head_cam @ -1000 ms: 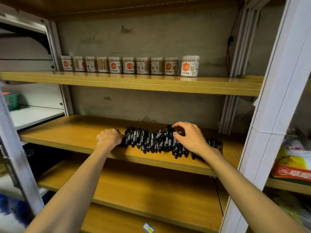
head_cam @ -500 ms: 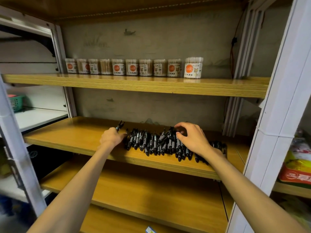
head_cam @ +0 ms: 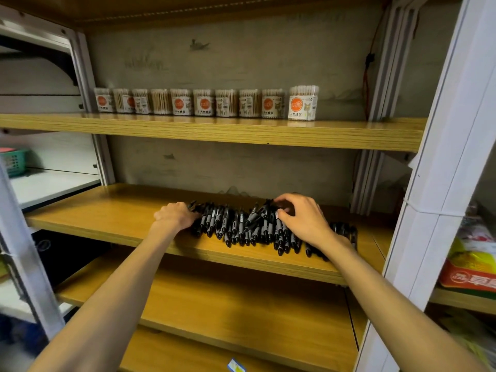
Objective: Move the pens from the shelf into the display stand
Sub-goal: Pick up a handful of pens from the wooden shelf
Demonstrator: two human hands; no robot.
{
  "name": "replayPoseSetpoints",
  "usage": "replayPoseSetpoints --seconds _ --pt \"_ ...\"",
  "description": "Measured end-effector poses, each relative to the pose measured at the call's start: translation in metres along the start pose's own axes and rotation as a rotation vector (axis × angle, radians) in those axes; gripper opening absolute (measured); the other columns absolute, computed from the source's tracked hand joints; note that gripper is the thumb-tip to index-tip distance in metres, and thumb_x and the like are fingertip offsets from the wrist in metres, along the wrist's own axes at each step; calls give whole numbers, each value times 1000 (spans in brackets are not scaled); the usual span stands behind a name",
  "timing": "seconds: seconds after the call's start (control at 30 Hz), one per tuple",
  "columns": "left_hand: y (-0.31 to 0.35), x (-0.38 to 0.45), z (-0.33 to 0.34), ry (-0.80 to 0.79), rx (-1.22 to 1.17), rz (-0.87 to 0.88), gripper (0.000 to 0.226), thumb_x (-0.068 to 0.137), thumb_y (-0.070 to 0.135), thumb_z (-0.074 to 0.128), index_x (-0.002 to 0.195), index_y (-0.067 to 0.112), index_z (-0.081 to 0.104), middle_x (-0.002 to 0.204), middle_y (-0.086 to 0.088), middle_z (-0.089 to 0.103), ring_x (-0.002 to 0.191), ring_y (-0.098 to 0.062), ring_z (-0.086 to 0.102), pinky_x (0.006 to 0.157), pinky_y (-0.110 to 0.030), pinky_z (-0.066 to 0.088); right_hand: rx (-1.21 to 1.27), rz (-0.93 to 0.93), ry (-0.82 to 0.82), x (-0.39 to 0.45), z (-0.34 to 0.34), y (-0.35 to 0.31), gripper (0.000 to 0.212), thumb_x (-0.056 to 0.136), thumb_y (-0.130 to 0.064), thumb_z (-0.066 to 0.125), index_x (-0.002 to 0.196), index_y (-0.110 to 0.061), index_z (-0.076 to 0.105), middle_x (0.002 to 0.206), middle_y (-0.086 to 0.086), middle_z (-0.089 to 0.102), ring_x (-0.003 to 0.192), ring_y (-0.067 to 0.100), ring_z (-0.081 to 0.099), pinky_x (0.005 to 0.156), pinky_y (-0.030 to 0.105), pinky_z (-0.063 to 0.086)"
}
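at the far left, on a white side shelf, sits a green basket (head_cam: 12,162). right of it the wooden shelf (head_cam: 107,210) runs across the view, and on it lies a loose heap of black pens (head_cam: 241,226), spread from the middle toward the right end. the left hand (head_cam: 175,217) rests at the left edge of the heap with its fingers curled under into the pens; whether it grips any of them cannot be told, since the fingertips are hidden. the two hands are apart, with most of the heap between them. the right hand (head_cam: 303,221) lies on the right part of the heap, fingers bent, its thumb and forefinger pinching the top of one pen. a few more pens show beyond the right wrist. on the shelf above stands a row of cotton swab boxes (head_cam: 204,102) (orange round labels on most). at the far right a white upright post (head_cam: 440,183) frames the unit, with a yellow and orange packet (head_cam: 472,267) beyond it.
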State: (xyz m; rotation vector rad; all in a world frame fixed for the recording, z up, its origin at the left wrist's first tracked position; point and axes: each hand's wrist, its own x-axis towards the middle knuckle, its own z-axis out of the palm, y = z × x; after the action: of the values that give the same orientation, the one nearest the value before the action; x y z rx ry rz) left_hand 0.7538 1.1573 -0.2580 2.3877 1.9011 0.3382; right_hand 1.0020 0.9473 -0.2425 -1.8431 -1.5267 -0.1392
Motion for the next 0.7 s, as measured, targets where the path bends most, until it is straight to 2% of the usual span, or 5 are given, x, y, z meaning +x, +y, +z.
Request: replayPoseSetpoints --seconds 0.2,0.37,0.5,0.57,0.7 --pt "1 0 -7 -59 65 18 50 102 55 47 122 11 61 119 -10 64 113 -29 60 101 -40 45 5 -2 -8 0 -1 0 28 95 -29 64 122 -34 67 108 -14 68 96 4 64 89 38 55" --pt "-3 -2 -8 3 -75 -38 58 102 57 41 118 5 64 107 -12 68 99 -30 65 87 -36 53 -3 -7 -7 1 -6 0 29 95 -26 63 124 -31 67 113 -11 69 98 5 64 92 37 54" --pt "-13 1 -12 -114 -399 -47 59 107 47 37 130 -4 54 96 -17 62 79 -30 58 77 -39 52 -8 -11 -6 3 -8 1 28 96 -27 63 123 -32 68 113 -10 70 100 6 64 92 37 53" --pt "-15 0 -10 -133 -522 -40 63 105 49 41 132 -6 53 81 -13 54 62 -22 47 57 -35 46 -3 -11 -7 4 -7 2 28 96 -27 63 122 -32 68 114 -10 70 100 6 63 92 36 53" --pt "-11 -9 -7 -91 -581 6 76 71 76 67 77 0 63 55 -11 53 53 -22 52 59 -32 44 4 -11 -23 5 -1 1 29 97 -28 63 125 -34 66 120 -8 69 106 10 64 94 36 49"
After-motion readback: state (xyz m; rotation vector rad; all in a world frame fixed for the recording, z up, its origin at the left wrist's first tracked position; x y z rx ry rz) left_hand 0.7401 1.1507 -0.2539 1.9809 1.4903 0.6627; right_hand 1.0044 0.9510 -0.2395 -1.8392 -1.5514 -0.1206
